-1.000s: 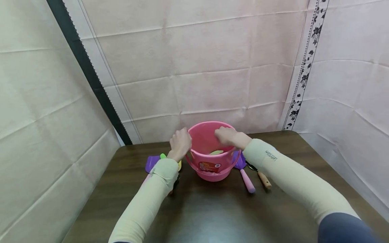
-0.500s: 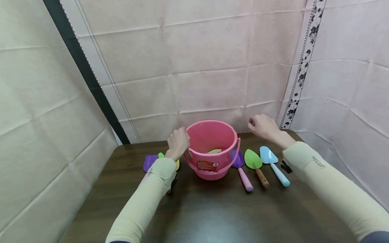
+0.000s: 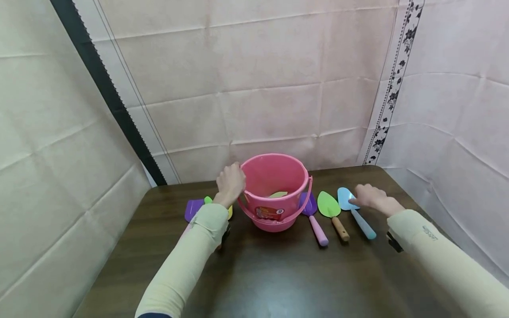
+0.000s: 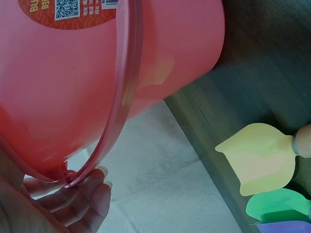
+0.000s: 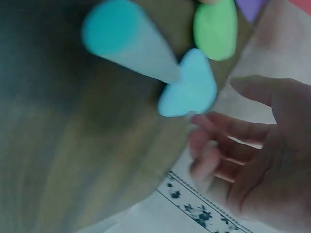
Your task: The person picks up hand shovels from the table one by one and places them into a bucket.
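Note:
A pink bucket [image 3: 270, 203] stands upright at the back of the table, its handle hanging down at the front. My left hand [image 3: 230, 182] grips its left rim; in the left wrist view the fingers [image 4: 92, 199] curl by the handle's pivot. At the right, my right hand [image 3: 371, 197] hovers by the blade of a light-blue trowel [image 3: 362, 223], overlapping it in the head view. In the right wrist view the thumb and fingers of that hand stand apart, with nothing between them. Inside the bucket a pale green blade [image 3: 278, 194] shows.
Between bucket and blue trowel lie a purple shovel [image 3: 318, 229] with a pink handle and a green trowel [image 3: 328, 204] with a wooden handle. Left of the bucket are a yellow trowel [image 4: 265, 158], a green blade [image 4: 277, 204] and a purple shovel [image 3: 193, 208]. Cloth hangs behind.
My right hand has come out from over the bucket, swung right and lowered to the light-blue trowel. My left hand stays at the bucket's rim.

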Demonstrator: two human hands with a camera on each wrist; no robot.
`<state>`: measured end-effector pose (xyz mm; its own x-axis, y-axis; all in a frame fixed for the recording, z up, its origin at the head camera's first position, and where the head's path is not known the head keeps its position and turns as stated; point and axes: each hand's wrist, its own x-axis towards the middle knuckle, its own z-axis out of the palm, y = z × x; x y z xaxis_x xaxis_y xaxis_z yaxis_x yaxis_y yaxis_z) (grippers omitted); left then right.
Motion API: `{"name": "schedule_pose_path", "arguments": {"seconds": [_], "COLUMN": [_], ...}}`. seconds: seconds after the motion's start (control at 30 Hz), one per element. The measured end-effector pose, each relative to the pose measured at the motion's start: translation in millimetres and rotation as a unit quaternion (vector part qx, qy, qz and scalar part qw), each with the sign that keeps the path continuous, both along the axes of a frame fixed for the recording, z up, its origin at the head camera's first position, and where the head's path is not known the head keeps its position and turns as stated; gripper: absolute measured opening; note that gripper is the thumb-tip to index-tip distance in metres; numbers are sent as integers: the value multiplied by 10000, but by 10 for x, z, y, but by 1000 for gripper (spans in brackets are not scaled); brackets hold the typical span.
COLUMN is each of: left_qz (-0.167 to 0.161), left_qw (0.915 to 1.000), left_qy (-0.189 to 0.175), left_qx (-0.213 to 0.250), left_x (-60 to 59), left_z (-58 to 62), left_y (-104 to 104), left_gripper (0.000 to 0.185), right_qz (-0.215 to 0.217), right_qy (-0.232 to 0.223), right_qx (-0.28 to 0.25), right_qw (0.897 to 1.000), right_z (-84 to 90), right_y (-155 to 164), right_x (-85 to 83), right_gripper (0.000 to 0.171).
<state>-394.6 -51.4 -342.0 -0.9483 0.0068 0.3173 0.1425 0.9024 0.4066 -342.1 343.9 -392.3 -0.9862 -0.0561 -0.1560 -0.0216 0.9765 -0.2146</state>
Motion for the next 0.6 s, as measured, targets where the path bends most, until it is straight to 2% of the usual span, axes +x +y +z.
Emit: {"name": "schedule_pose_path", "arguments": {"seconds": [0.1, 0.23, 0.43, 0.6], "left_qz": [0, -27, 12, 38], "left_qw": [10000, 10000, 10000, 10000], "left_qy": [7, -40, -26, -33], "left_qx": [20, 47, 46, 12], "left_x": [-1, 3, 7, -1], "left_z": [-2, -2, 6, 10], "left_y": [-1, -2, -5, -5], "left_gripper": [20, 20, 20, 20], "right_qz": [-176, -301, -340, -249], "right_qy": [-487, -725, -841, -726], "right_qx": [84, 214, 344, 369], "right_qw": [9986, 9967, 9953, 9964], "right_z": [-128, -258, -375, -424], "right_y": [-16, -56, -100, -104], "right_x": [75, 124, 128, 142], "right_gripper": [33, 34, 27, 22]}}
